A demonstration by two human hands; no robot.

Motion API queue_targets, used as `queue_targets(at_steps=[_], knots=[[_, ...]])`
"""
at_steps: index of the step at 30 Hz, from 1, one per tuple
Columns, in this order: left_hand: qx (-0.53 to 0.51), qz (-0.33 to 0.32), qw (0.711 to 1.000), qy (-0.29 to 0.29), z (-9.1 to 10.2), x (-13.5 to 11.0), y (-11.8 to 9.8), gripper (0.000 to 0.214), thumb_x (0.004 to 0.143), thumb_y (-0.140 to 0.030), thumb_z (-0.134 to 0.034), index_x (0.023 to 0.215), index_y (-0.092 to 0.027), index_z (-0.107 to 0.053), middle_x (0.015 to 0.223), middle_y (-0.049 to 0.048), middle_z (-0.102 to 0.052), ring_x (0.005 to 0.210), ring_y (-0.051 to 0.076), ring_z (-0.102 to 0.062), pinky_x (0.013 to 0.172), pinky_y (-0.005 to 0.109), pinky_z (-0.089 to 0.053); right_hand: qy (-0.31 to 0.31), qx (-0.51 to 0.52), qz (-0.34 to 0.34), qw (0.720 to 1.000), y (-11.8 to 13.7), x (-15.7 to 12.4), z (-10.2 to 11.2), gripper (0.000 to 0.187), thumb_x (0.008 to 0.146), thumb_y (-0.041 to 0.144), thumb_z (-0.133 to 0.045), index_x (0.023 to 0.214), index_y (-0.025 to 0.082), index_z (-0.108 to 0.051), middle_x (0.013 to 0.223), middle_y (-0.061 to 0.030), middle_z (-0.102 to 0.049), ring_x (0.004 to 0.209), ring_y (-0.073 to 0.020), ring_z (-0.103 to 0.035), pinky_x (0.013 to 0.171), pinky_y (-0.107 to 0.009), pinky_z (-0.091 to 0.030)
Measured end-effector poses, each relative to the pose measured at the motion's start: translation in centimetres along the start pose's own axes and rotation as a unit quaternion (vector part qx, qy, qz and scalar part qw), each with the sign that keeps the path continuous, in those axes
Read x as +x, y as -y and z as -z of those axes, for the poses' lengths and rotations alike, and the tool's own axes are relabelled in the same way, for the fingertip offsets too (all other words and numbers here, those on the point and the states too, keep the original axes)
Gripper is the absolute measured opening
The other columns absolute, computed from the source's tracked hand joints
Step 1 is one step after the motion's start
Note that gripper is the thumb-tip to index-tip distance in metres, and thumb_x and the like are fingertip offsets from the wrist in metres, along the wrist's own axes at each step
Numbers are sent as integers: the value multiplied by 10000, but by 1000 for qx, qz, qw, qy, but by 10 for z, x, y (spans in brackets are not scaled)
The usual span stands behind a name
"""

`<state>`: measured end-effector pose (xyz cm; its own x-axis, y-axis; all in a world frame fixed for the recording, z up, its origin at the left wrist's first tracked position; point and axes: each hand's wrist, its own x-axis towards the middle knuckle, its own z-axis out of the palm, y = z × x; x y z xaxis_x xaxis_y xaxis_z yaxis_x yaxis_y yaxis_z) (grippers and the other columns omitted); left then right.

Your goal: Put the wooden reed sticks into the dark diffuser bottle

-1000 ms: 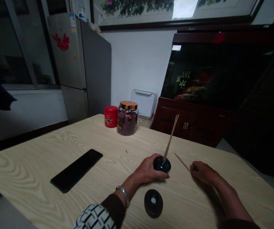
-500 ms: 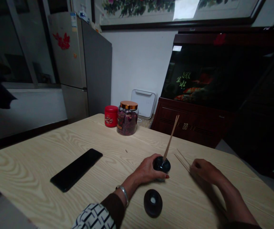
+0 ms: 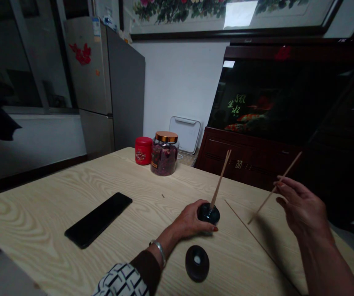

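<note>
My left hand is wrapped round a small dark glass bottle standing on the table. Several thin wooden sticks rise together from the bottle's top, leaning to the right. To the right, my right hand pinches another thin wooden stick between thumb and fingers, above the table. The held stick slants, its lower end near the tabletop. Below it, one more thin stick lies on the table. A dark oval piece with a pale round centre lies in front of the bottle.
On the wood-grain table a black phone lies at left. Behind stand a red canister and a glass jar with a copper-coloured lid. A tiny brown scrap lies mid-table. Beyond are a fridge and a fish tank.
My right hand has lifted one stick off the table, moving up and to the right; the other stays lying there. My left hand and the bottle have not moved.
</note>
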<state>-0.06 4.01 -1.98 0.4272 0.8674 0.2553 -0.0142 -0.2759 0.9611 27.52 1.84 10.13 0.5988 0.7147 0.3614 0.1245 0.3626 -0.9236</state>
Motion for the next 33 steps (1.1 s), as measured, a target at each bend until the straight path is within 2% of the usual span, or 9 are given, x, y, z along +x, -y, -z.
queue_targets(at_steps=[3,7,13,16,25,33], knots=[[-13,-3,1000,-3,0,0,-2,716,505,-358,-915,1137,-155,-647,998,69,-677,945,236,-619,854,344,-515,8,108,-24,994,7,-3,-3,299,579,257,-815,865,222,-732,860,-21,-652,679,-109,-580,436,-161,-380],[-39,7,999,-1,-1,0,-2,723,495,-338,-919,1138,-155,-645,991,66,-681,945,238,-624,861,346,-521,23,144,-26,989,18,-18,-19,267,595,245,-817,844,215,-726,875,-24,-660,696,-105,-601,432,-144,-391],[-39,12,999,0,-2,0,-1,716,489,-340,-921,1124,-153,-650,970,60,-678,931,235,-622,854,344,-517,49,83,25,995,28,-46,-47,287,646,319,-810,891,208,-709,893,-44,-685,719,-125,-620,488,-175,-429],[-26,7,1000,-1,-1,0,0,701,502,-350,-918,1120,-156,-651,974,61,-675,920,230,-619,826,333,-512,65,50,46,996,25,-51,-51,287,694,351,-787,927,206,-701,922,-60,-690,762,-150,-628,519,-198,-430],[-14,-3,1000,4,-1,2,6,732,503,-362,-920,1147,-157,-639,996,76,-679,928,229,-621,809,322,-502,116,-6,55,992,17,-61,-62,273,742,382,-763,945,211,-700,923,-57,-702,792,-159,-607,571,-229,-418],[-16,-7,1000,7,0,1,4,726,517,-377,-916,1149,-164,-629,1008,71,-675,933,224,-616,810,308,-489,228,-74,84,967,6,-69,-70,259,809,401,-705,976,204,-684,934,-54,-694,773,-166,-586,567,-244,-406]])
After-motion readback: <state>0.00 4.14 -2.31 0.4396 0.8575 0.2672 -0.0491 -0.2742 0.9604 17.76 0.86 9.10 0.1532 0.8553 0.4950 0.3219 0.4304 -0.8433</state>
